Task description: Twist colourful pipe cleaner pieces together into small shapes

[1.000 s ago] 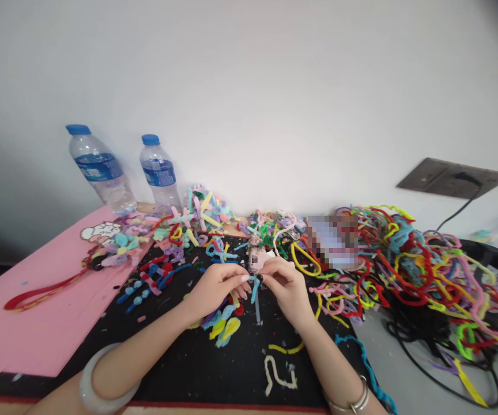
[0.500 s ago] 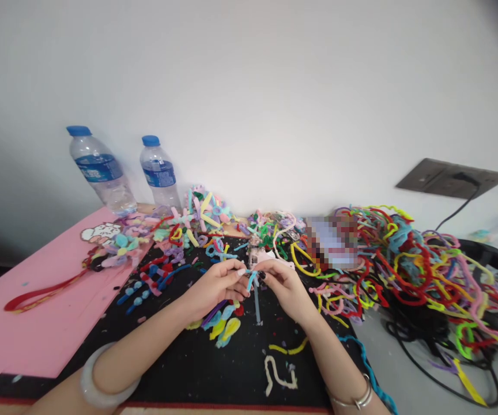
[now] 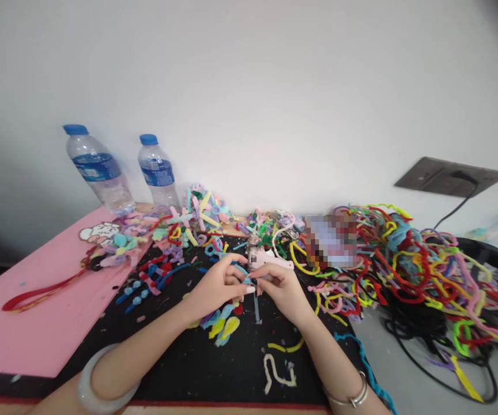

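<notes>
My left hand [image 3: 219, 287] and my right hand [image 3: 282, 289] meet over the black mat [image 3: 188, 369]. Pinched between their fingertips is a short piece of light blue pipe cleaner [image 3: 247, 280], mostly covered by the fingers. Just behind the hands lies a pink glue gun [image 3: 270, 259]. Below the fingertips a thin greyish stick [image 3: 256, 309] rests on the mat. Yellow and blue fuzzy pieces [image 3: 227, 329] lie under my left wrist. Nearer the front is a bent cream pipe cleaner [image 3: 278, 373], with a yellow strand [image 3: 284, 348] above it.
Two water bottles [image 3: 97, 173] stand by the wall at the left, above pink sheets [image 3: 37, 288] with a red strap. A big tangle of coloured pipe cleaners [image 3: 408, 265] fills the right side, beside black cables [image 3: 404, 340]. A wall socket [image 3: 450, 177] holds a plug.
Both hands have shifted slightly down, and my left fingers have turned around the light blue pipe cleaner. Less of it shows now, and more of the glue gun is visible.
</notes>
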`<state>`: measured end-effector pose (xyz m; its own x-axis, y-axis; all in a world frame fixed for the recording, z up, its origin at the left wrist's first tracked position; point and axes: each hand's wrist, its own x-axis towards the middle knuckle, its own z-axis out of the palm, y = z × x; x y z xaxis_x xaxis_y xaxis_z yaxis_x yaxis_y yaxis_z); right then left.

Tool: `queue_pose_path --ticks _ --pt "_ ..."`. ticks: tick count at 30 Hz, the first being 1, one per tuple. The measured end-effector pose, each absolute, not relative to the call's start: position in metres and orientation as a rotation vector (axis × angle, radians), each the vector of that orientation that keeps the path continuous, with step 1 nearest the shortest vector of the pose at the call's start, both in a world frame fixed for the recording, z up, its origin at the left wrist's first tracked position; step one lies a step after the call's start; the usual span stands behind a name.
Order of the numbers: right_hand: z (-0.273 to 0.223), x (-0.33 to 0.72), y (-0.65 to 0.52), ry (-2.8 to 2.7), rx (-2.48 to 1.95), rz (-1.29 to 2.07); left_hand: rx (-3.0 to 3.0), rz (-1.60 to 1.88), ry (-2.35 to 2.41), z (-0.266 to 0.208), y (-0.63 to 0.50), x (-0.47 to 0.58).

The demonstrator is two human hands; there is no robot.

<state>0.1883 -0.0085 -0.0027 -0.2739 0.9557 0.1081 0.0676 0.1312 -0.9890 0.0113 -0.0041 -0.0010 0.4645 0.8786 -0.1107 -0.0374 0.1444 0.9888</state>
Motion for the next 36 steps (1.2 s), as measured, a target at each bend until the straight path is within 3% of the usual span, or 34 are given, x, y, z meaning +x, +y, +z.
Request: queue_pose_path --ticks 11,20,30,36 --pt "-0.0050 0.1887 -0.0104 -1.760 -1.082 1.079 1.907 0.755 1.019 -0.0010 -0.0012 0.0072" --pt "0.0001 0.1921 -0.0094 -1.678 -1.083 1.054 1.725 0.799 1.018 -0.0023 -0.0025 0.0057" --pt "0.0031 0.1969 -0.0072 -1.600 -1.123 1.199 1.969 0.833 0.985 -0.0020 0.0005 0.0022" --pt "0.0021 0.1944 -0.0072 -1.495 -1.029 1.265 1.721 0.864 1.035 0.0015 0.0002 0.0036"
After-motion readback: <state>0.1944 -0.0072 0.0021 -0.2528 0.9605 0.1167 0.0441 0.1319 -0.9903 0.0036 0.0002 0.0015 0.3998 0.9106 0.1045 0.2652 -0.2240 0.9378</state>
